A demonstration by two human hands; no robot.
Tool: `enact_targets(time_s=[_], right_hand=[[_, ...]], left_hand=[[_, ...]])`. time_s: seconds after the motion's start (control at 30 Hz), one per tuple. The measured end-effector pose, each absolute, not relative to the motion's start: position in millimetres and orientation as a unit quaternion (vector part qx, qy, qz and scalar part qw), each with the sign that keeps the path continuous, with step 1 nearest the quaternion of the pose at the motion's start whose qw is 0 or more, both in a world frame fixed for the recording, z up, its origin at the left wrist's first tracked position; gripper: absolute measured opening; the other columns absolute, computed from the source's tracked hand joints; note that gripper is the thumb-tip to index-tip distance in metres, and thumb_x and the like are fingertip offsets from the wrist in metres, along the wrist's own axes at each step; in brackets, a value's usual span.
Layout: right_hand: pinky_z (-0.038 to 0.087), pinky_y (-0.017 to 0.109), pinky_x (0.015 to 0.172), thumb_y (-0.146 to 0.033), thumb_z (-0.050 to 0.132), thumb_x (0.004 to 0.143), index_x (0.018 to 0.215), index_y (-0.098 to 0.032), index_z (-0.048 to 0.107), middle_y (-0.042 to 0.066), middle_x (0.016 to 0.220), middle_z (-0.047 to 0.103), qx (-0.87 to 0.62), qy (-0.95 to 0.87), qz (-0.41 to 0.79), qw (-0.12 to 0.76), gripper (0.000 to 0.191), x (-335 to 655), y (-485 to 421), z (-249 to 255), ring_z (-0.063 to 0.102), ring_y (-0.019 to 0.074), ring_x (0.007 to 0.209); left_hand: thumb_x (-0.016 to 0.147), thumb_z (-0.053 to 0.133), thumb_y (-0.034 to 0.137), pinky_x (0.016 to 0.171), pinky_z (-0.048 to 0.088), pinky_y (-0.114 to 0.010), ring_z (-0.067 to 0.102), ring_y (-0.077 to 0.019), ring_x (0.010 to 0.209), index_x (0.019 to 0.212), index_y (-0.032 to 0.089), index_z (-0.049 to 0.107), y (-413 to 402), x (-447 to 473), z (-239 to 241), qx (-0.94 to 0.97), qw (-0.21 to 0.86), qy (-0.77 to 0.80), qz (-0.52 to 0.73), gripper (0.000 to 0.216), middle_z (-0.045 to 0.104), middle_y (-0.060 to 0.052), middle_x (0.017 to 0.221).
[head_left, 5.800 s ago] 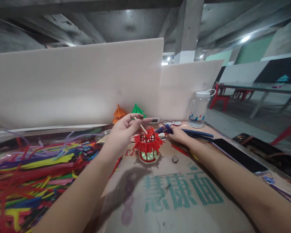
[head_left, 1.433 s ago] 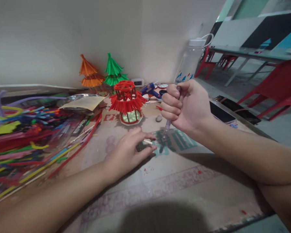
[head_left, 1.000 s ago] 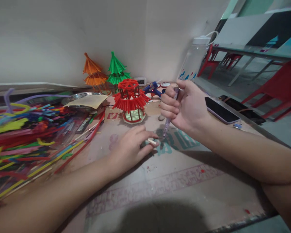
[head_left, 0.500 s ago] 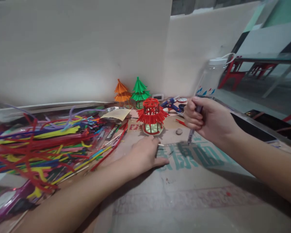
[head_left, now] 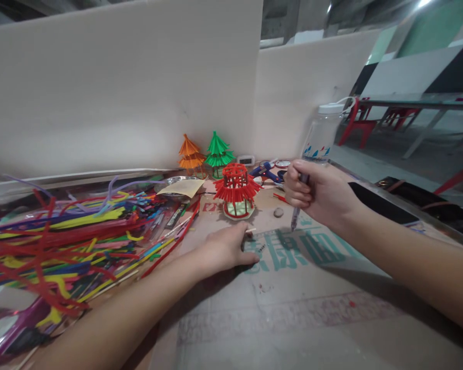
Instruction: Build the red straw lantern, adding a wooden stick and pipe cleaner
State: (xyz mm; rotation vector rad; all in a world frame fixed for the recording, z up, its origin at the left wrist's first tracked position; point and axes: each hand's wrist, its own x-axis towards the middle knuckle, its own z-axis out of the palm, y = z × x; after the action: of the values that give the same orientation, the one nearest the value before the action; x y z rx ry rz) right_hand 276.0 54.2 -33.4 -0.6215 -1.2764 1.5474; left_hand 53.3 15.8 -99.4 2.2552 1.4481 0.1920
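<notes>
Many pipe cleaners [head_left: 61, 241] litter cardboard-covered table [head_left: 293, 318] before pale partition boards [head_left: 119, 92].

On the cardboard sheet [head_left: 293, 318] the left hand [head_left: 221, 250] lies flat with a small stick [head_left: 250, 230] at its fingertips, and to its right the right hand [head_left: 316, 192] holds a pen [head_left: 295, 218] upright, tip down just above the sheet. Behind the left hand stands the pavilion model [head_left: 236, 191], with two smaller models [head_left: 205, 154] farther back against the partition board [head_left: 119, 92] and a glue gun [head_left: 268, 172] and water bottle [head_left: 323, 139] behind the right hand. The heap of pipe cleaners [head_left: 61, 236] spreads along the left, and a phone [head_left: 378, 203] lies at the right edge beyond the right wrist.
</notes>
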Motion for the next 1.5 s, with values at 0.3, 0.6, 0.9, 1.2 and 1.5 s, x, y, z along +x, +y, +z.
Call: enact_targets(time_s=[0.3,0.6,0.9,1.2,1.5], right_hand=[[0.016,0.022,0.039,-0.031,0.064,0.088,0.061,-0.019,0.055,-0.007,0.049,0.029,-0.266,-0.521,0.634,0.506,0.031,275,52,-31,0.018,0.0070,0.042],[0.015,0.022,0.040,-0.030,0.063,0.089,0.060,-0.019,0.057,-0.007,0.049,0.029,-0.263,-0.517,0.639,0.505,0.031,277,51,-30,0.017,0.0071,0.042],[0.013,0.022,0.039,-0.029,0.065,0.087,0.061,-0.018,0.059,-0.007,0.048,0.029,-0.264,-0.510,0.635,0.516,0.029,276,52,-28,0.017,0.0067,0.041],[0.013,0.021,0.038,-0.031,0.069,0.085,0.059,-0.018,0.060,-0.007,0.048,0.030,-0.265,-0.510,0.633,0.519,0.030,275,55,-32,0.017,0.0061,0.041],[0.014,0.021,0.039,-0.034,0.073,0.083,0.060,-0.019,0.060,-0.008,0.047,0.030,-0.258,-0.511,0.631,0.523,0.030,279,56,-30,0.017,0.0062,0.041]], left_hand=[[0.086,0.074,0.035,0.095,0.052,-0.045,0.067,-0.0351,0.107,0.110,0.009,0.070,1,50,-90,0.867,0.048,0.496,0.029,0.036,0.072,-0.019,0.112],[0.102,0.051,0.047,0.085,0.049,-0.034,0.061,-0.0249,0.098,0.143,0.037,0.058,12,64,-102,0.953,0.076,0.293,0.028,0.043,0.061,-0.007,0.100],[0.089,0.065,0.061,0.088,0.050,-0.042,0.063,-0.0329,0.104,0.125,0.018,0.069,10,53,-98,0.919,-0.022,0.392,-0.030,0.055,0.069,-0.013,0.107],[0.078,0.085,0.043,0.087,0.051,-0.038,0.065,-0.0303,0.104,0.117,0.017,0.066,29,31,-99,0.913,0.126,0.388,0.006,0.050,0.070,-0.011,0.113],[0.081,0.083,0.038,0.098,0.048,-0.037,0.063,-0.0283,0.114,0.137,0.028,0.061,33,32,-86,0.914,0.199,0.354,-0.010,0.061,0.068,-0.007,0.119]])
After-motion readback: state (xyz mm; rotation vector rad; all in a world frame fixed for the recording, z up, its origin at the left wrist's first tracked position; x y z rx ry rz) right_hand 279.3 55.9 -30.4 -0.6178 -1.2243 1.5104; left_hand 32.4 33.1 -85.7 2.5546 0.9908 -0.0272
